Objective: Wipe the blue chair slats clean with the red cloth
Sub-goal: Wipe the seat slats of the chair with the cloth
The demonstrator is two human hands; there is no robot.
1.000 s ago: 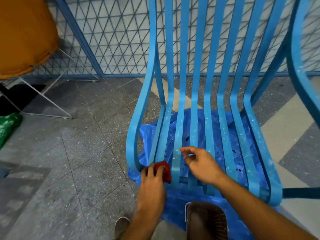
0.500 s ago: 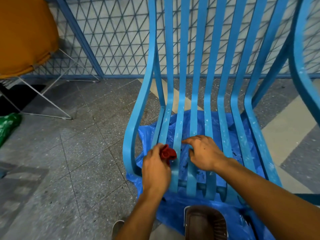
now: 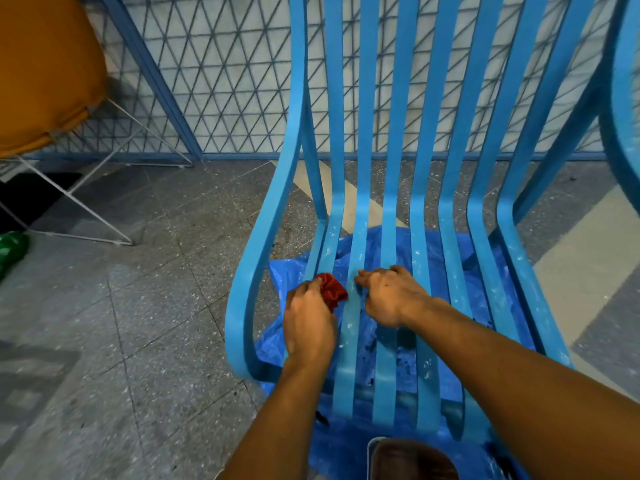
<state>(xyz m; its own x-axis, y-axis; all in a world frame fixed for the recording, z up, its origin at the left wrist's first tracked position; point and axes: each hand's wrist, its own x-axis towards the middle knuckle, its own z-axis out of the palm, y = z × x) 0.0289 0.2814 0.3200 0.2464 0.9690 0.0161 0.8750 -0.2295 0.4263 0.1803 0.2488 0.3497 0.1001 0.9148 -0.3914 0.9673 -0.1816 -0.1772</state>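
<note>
We hold the red cloth (image 3: 330,289) bunched into a small wad in our left hand (image 3: 308,322), with the fingers curled tight around it. The wad sits on the leftmost of the slats (image 3: 358,202), partway along the seat, and its right edge touches the next slat. Our right hand (image 3: 391,296) lies palm down across the slats just right of the cloth. Its fingers are relaxed and loosely bent, and the forefinger points left and ends just short of the wad. Both forearms reach in from the near edge.

The slats run from the near seat edge away from us, then bend upward into the back of the chair (image 3: 266,237). White flecks and smears speckle their seat part, and the back part looks cleaner. A looped armrest curves down the left side, and part of another shows at the far right.

Under the chair lies a crumpled blue sheet (image 3: 346,452) with dark spots, visible between the slats. A brown shoe (image 3: 412,459) shows at the near edge below the seat. All of it stands on a grey speckled tile floor (image 3: 138,323) with a pale band at the right.

Beyond the chair stands a blue mesh fence (image 3: 225,81). At the far left there is an orange seat (image 3: 41,64) on white wire legs (image 3: 79,188), and a green bag (image 3: 10,247) lies at the left edge.
</note>
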